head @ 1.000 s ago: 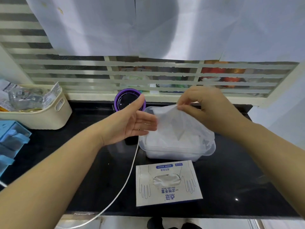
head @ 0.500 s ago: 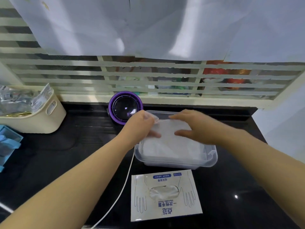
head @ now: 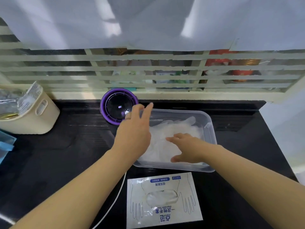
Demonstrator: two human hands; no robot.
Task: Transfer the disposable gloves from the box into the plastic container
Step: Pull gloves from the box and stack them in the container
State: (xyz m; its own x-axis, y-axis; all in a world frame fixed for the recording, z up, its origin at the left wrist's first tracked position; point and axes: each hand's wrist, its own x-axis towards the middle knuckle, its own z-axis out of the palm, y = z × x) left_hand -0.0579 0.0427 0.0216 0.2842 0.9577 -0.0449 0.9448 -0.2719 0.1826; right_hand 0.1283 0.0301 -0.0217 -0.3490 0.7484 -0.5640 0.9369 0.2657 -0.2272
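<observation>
The gloves lie in a heap inside the container on the counter. The right hand rests flat on them, fingers apart. The left hand is over its left edge, fingers straight, holding nothing. The box lies just before the container.

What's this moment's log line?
left hand: open, over container rim | right hand: flat on gloves | gloves: in container | box: in front, more inside
</observation>
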